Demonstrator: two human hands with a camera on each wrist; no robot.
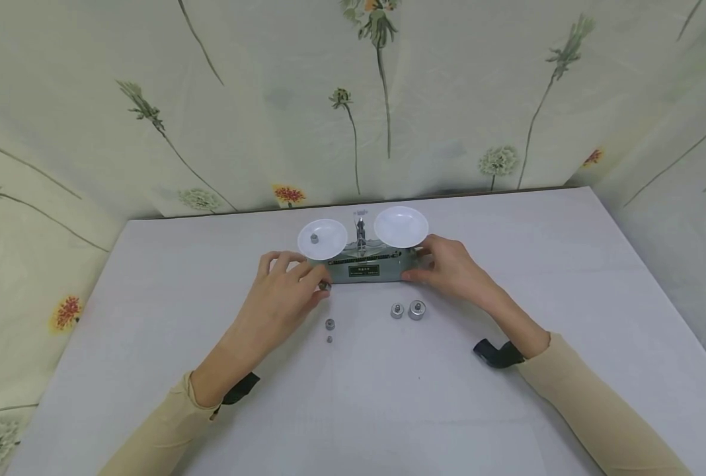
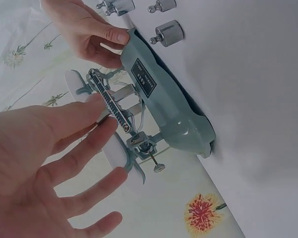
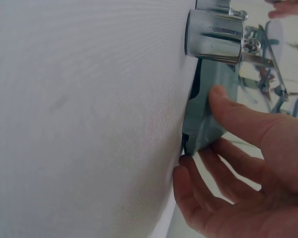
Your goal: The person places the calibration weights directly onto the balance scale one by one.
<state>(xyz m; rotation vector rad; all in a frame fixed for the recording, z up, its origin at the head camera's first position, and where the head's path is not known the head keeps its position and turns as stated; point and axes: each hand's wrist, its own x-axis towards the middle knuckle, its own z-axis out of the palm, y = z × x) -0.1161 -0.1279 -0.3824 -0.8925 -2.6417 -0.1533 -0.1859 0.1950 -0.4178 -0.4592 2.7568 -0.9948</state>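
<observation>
A grey-green balance scale [image 1: 365, 270] stands near the back of the table, with a left white pan [image 1: 332, 246] and a right white pan [image 1: 401, 227]. One small metal weight [image 1: 314, 238] sits in the left pan. My left hand [image 1: 281, 291] pinches another metal weight [image 1: 324, 286] between thumb and forefinger, in front of the base's left end; its other fingers are spread. My right hand [image 1: 451, 271] grips the right end of the base, thumb [image 3: 228, 106] on the front face and fingers behind, as the right wrist view shows.
Two larger weights, a smaller one [image 1: 397, 311] and a bigger one [image 1: 416, 310], stand in front of the scale's right half. Two small weights [image 1: 330, 324] [image 1: 329, 339] stand before its left half. A flower-patterned cloth [image 1: 305, 132] hangs behind the white table [image 1: 377, 396].
</observation>
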